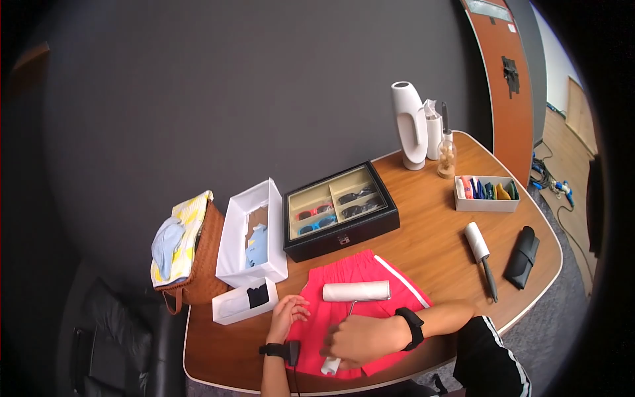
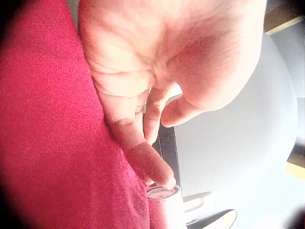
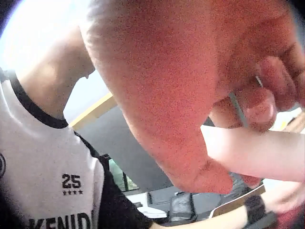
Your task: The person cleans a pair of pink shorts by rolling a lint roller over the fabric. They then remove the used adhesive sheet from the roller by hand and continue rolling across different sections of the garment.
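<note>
Pink shorts (image 1: 317, 331) with a white side stripe lie at the table's front edge. Across them rests the white lint roller (image 1: 356, 291); the right hand (image 1: 367, 341) curls round its handle, whose white end (image 1: 330, 366) shows below the fingers. In the right wrist view the right hand (image 3: 162, 86) has bent fingers near the white roller (image 3: 257, 152). The left hand (image 1: 286, 317) rests on the left side of the shorts, fingers loosely bent. In the left wrist view the left hand (image 2: 143, 71) lies along the pink cloth (image 2: 52, 124), a fingertip by the roller's end (image 2: 164, 193).
Behind the shorts stands a black glasses case (image 1: 340, 241). To the left are a white box (image 1: 228, 251), a small white box (image 1: 241, 314) and a wicker basket (image 1: 206, 258). At right lie another lint roller (image 1: 477, 243), a black pouch (image 1: 522, 258) and a box of rolled items (image 1: 486, 202).
</note>
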`<state>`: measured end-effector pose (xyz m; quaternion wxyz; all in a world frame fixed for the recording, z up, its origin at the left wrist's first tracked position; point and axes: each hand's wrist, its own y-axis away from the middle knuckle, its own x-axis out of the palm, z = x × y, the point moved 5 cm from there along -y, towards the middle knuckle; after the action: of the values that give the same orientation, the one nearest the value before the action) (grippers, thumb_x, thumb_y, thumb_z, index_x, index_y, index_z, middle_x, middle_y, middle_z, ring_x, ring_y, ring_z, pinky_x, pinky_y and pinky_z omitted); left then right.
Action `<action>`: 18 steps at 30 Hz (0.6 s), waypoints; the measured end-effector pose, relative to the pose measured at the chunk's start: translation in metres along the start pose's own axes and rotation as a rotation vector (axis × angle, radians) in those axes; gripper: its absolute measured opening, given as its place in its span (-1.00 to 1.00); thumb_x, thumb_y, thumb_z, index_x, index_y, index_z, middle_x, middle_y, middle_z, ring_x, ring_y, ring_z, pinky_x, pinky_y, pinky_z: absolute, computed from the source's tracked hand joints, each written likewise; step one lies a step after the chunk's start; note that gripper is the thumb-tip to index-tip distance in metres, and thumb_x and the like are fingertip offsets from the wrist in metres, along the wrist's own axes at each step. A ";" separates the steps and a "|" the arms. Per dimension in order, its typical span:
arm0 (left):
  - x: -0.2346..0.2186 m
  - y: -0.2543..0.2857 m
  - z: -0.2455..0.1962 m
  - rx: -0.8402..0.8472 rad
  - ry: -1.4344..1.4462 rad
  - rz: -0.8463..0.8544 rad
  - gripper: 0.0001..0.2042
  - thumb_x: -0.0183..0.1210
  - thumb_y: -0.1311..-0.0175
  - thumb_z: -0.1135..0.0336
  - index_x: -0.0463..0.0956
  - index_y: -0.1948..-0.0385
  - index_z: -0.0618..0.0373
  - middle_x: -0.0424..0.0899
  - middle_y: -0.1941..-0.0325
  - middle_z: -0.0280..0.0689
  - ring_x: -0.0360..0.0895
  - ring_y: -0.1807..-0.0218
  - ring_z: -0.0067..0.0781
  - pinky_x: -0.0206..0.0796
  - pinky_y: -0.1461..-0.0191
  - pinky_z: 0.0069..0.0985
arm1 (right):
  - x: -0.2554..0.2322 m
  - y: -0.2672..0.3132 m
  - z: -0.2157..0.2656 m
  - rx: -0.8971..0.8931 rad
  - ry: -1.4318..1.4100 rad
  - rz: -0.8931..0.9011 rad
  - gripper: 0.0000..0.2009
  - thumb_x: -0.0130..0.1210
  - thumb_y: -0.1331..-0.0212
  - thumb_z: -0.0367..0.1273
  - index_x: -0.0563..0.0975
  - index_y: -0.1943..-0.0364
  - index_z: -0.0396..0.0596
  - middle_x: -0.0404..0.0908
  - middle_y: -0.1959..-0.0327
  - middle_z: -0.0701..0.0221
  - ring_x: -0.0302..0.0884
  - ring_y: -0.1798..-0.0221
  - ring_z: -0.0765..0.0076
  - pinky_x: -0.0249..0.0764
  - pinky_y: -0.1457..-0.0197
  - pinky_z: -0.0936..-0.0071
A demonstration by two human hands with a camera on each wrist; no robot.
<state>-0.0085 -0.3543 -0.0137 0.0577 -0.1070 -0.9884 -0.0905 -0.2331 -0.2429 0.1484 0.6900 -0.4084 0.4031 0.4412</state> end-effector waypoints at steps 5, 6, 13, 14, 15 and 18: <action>0.002 0.001 -0.003 -0.020 -0.015 -0.021 -0.74 -0.13 -0.59 0.24 0.43 0.04 0.27 0.66 0.09 -0.07 0.67 0.28 -0.34 0.53 0.28 -0.48 | 0.054 -0.004 0.012 -0.124 -0.065 0.070 -0.86 0.21 -0.01 -0.30 0.62 0.45 -0.07 0.64 0.48 0.27 0.66 0.34 0.04 0.54 0.33 0.15; 0.004 0.002 -0.004 -0.011 -0.013 -0.020 -0.74 -0.13 -0.59 0.25 0.44 0.04 0.27 0.66 0.09 -0.06 0.66 0.28 -0.33 0.51 0.29 -0.49 | 0.070 -0.003 0.012 -0.144 -0.031 0.094 -0.87 0.21 -0.01 -0.31 0.62 0.45 -0.06 0.65 0.47 0.29 0.67 0.32 0.05 0.55 0.32 0.15; 0.003 0.001 -0.003 -0.019 -0.017 -0.018 -0.75 -0.14 -0.59 0.25 0.45 0.04 0.23 0.66 0.09 -0.09 0.65 0.29 -0.35 0.51 0.32 -0.50 | 0.144 -0.003 0.045 -0.111 0.275 -0.065 -0.85 0.11 -0.05 -0.33 0.66 0.49 -0.05 0.64 0.48 0.41 0.56 0.33 0.30 0.39 0.36 0.43; 0.003 0.001 -0.004 -0.022 -0.033 -0.014 -0.75 -0.13 -0.59 0.25 0.45 0.04 0.22 0.66 0.09 -0.09 0.65 0.29 -0.35 0.51 0.32 -0.51 | 0.147 -0.002 0.049 -0.137 0.252 -0.068 -0.85 0.11 -0.05 -0.33 0.65 0.49 -0.05 0.64 0.47 0.40 0.56 0.34 0.31 0.39 0.37 0.43; 0.003 0.000 -0.004 -0.037 -0.049 -0.032 -0.74 -0.12 -0.58 0.24 0.45 0.04 0.23 0.66 0.09 -0.08 0.65 0.30 -0.35 0.50 0.34 -0.51 | 0.150 -0.002 0.049 -0.162 0.241 -0.077 -0.86 0.11 -0.05 -0.34 0.65 0.50 -0.05 0.65 0.47 0.40 0.56 0.34 0.32 0.39 0.39 0.42; 0.003 0.000 -0.007 -0.057 -0.024 -0.051 -0.74 -0.12 -0.58 0.24 0.46 0.04 0.24 0.66 0.10 -0.07 0.65 0.31 -0.35 0.49 0.36 -0.52 | 0.155 -0.008 0.042 -0.198 0.118 0.034 -0.87 0.13 -0.03 -0.34 0.64 0.51 -0.05 0.63 0.48 0.42 0.56 0.34 0.35 0.39 0.43 0.41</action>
<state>-0.0108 -0.3547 -0.0068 0.0406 -0.0846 -0.9885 -0.1188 -0.1729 -0.1634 0.0218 0.6137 -0.4929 0.4046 0.4655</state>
